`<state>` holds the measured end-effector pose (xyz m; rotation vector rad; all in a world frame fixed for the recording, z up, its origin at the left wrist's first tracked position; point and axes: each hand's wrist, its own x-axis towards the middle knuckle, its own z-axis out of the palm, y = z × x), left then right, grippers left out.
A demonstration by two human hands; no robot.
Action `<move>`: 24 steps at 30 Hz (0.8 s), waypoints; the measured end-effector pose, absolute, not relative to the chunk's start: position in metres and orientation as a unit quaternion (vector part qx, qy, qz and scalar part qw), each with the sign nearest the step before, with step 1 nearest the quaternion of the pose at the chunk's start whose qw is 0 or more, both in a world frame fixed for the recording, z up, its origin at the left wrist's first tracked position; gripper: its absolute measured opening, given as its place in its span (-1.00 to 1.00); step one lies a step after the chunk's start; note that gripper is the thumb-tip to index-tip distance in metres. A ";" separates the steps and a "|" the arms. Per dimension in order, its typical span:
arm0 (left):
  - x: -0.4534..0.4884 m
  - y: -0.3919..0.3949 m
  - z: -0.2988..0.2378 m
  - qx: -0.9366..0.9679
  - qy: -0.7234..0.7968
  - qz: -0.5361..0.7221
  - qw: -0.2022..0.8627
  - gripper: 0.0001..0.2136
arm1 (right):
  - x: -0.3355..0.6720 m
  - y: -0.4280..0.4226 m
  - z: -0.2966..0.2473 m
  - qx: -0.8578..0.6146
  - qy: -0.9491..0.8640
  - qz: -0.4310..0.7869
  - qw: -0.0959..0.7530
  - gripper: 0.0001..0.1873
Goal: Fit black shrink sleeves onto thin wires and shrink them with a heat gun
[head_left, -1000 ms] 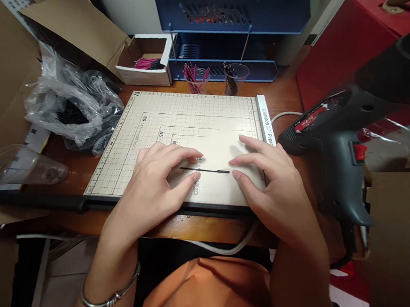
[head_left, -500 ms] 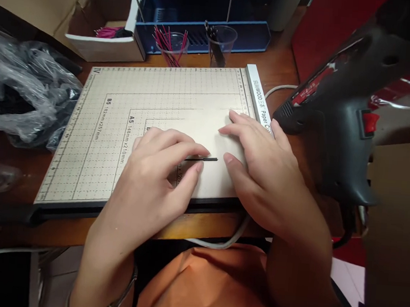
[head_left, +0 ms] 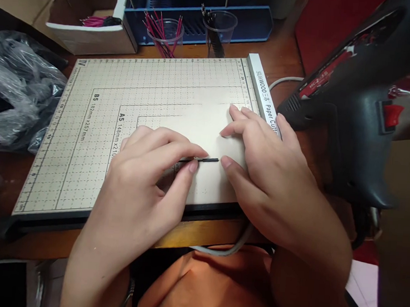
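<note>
On the paper cutter (head_left: 167, 86), black wire (head_left: 209, 160) is pinched by the left hand (head_left: 142, 177), not yet by the parted right hand (head_left: 266, 165).

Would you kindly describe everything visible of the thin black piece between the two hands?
The thin black piece looks straight, with a thicker section at its right end. It runs almost level across the view, against the pale gridded board. The left hand seems to pinch it between thumb and forefinger; the thicker end stops beside the thumb of the right hand. Its material is unclear.
</note>
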<state>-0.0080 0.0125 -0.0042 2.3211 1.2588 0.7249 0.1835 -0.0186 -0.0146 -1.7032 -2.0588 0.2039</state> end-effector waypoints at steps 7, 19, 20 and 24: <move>-0.007 0.012 -0.004 0.826 0.466 0.247 0.201 -0.81 | 0.182 -0.018 -0.015 -0.623 -0.741 0.078 0.241 -0.69; -0.007 0.013 -0.006 0.825 0.460 0.259 0.202 -0.84 | 0.182 -0.019 -0.014 -0.623 -0.739 0.092 0.241 -0.72; -0.007 0.013 -0.006 0.826 0.457 0.262 0.200 -0.85 | 0.182 -0.019 -0.014 -0.622 -0.739 0.092 0.241 -0.72; -0.008 0.013 -0.007 0.829 0.455 0.268 0.184 -0.87 | 0.182 -0.018 -0.014 -0.627 -0.737 0.089 0.237 -0.74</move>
